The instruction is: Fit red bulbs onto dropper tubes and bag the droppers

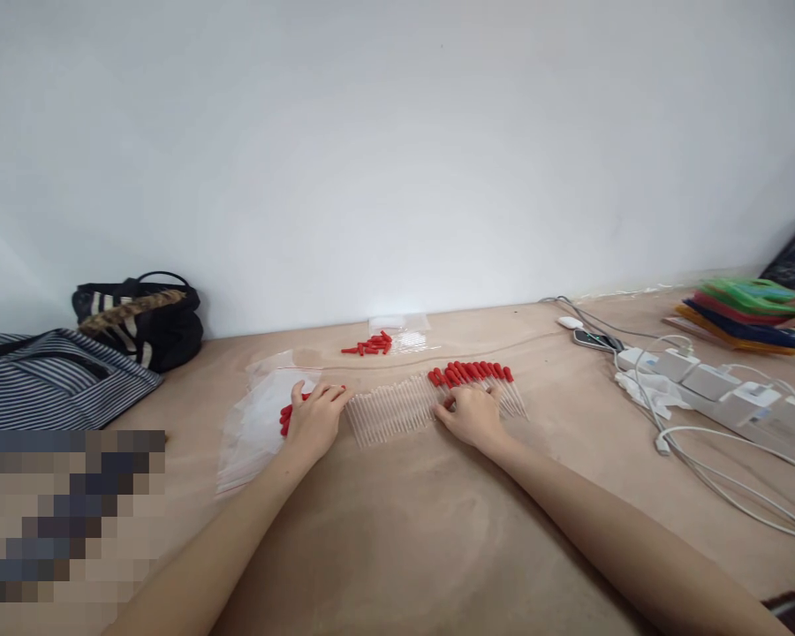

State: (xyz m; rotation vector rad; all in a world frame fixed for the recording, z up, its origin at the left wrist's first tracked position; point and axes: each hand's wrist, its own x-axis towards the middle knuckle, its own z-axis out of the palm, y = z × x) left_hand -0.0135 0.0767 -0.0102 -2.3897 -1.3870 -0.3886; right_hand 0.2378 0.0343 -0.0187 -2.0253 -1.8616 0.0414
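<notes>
A row of thin clear tubes [389,411] lies side by side on the brown tabletop. At its left end is my left hand [316,420], palm down with the fingers stretched out and the thumb apart. Loose red rubber bulbs [284,419] lie partly under that hand, on clear plastic bags [248,428]; a speck of red also shows by its fingertips. My right hand [475,415] is curled at the row's right end, thumb and forefinger close together; what they pinch is hidden. Just beyond it are droppers with red bulbs [470,373], lined up in a fan.
Farther back are small red pieces [369,344] and more clear tubes [411,339] on a bag. Chargers on a power strip [708,380] and white cables [702,477] occupy the right. Coloured folders [742,314] are stacked behind. Left stand a black bag [165,322] and striped fabric [59,380].
</notes>
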